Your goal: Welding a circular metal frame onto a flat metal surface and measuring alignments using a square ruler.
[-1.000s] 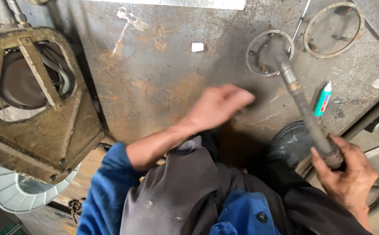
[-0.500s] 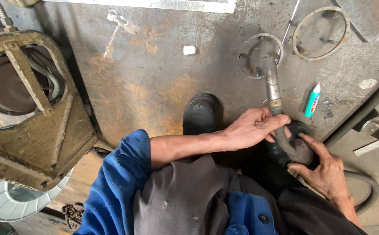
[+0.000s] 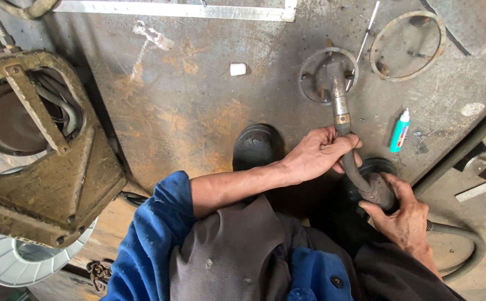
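A welding torch point(image 3: 340, 111) with a curved neck and a dark handle points its nozzle down onto a small metal ring point(image 3: 327, 76) lying on a rusty steel plate point(image 3: 187, 106). My left hand point(image 3: 320, 153) is wrapped around the torch's neck just below the brass collar. My right hand point(image 3: 402, 214) grips the dark handle lower down, where a black cable point(image 3: 466, 239) leaves it. Both my black shoes point(image 3: 257, 146) rest on the plate's near edge.
A larger metal ring point(image 3: 407, 45) lies at the upper right. A teal and white marker point(image 3: 399, 131) sits right of the torch, a piece of white chalk point(image 3: 238, 69) at centre top. A heavy rusty frame housing point(image 3: 37, 150) stands at left above a white spool point(image 3: 25, 259).
My left hand swung from open air over the plate to the torch neck and closed on it. The torch nozzle stays on the small ring. The view shifted slightly.
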